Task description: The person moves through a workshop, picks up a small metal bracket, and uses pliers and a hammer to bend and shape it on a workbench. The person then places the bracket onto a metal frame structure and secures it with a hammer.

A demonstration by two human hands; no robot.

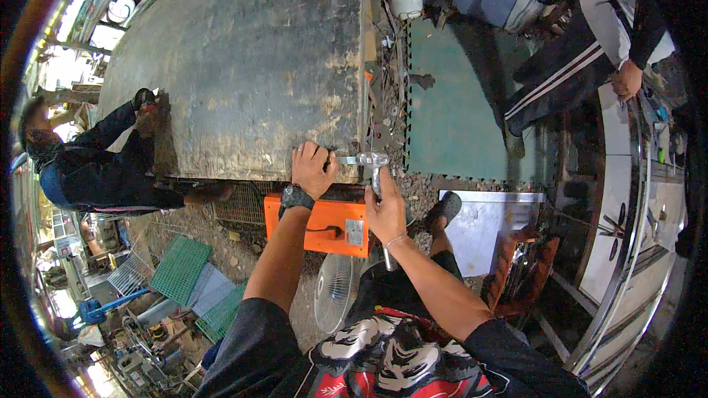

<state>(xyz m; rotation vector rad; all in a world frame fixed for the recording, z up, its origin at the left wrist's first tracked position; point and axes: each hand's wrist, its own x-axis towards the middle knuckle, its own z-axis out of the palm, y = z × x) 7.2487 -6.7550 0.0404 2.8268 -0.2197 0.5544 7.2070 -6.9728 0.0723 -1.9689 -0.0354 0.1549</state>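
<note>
My right hand (386, 210) is closed round the handle of a metal hammer (373, 159). The hammer's head lies at the near right corner of a large dark worn wooden board (243, 66). Just left of the head, my left hand (313, 171) rests on the board's near edge, wearing a dark watch. Its bent fingers hold a small flat pale metal piece (346, 161) whose free end reaches toward the hammer head. The part inside my fingers is hidden.
An orange box-shaped machine (324, 225) stands below the near edge, beside a fan (335, 291). At the left a co-worker (103, 147) leans on the board; another person (590, 59) sits at the right beyond green mats (457, 110). Green grates (181, 265) lie lower left.
</note>
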